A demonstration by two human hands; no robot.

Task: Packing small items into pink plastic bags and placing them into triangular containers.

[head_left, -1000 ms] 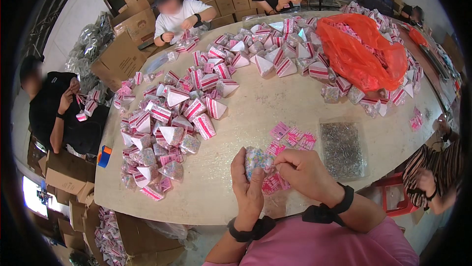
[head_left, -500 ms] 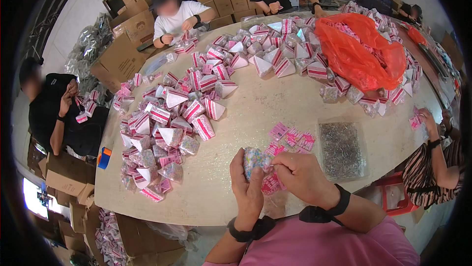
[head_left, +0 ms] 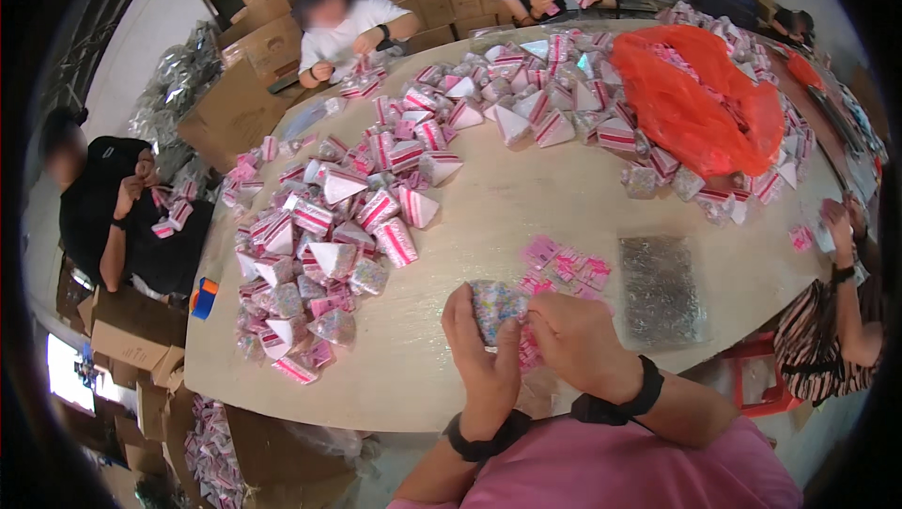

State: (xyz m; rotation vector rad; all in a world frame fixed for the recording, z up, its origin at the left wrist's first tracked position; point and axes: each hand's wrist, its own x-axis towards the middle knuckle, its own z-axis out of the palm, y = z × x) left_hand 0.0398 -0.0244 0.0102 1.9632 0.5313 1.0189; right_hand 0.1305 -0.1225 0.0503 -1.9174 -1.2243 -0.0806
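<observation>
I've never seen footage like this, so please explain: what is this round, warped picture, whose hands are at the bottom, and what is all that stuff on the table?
The picture comes from a fisheye camera worn on a person's head, looking down, so straight edges bend. The left hand and right hand are the wearer's own; no machine is involved. Together they hold a small clear speckled packet with a pink paper card. On the pale round wooden table lie heaps of pink-and-white striped pyramid packets, loose pink cards, a clear bag of small dark pieces and an orange plastic bag. Other people sit around working.
</observation>
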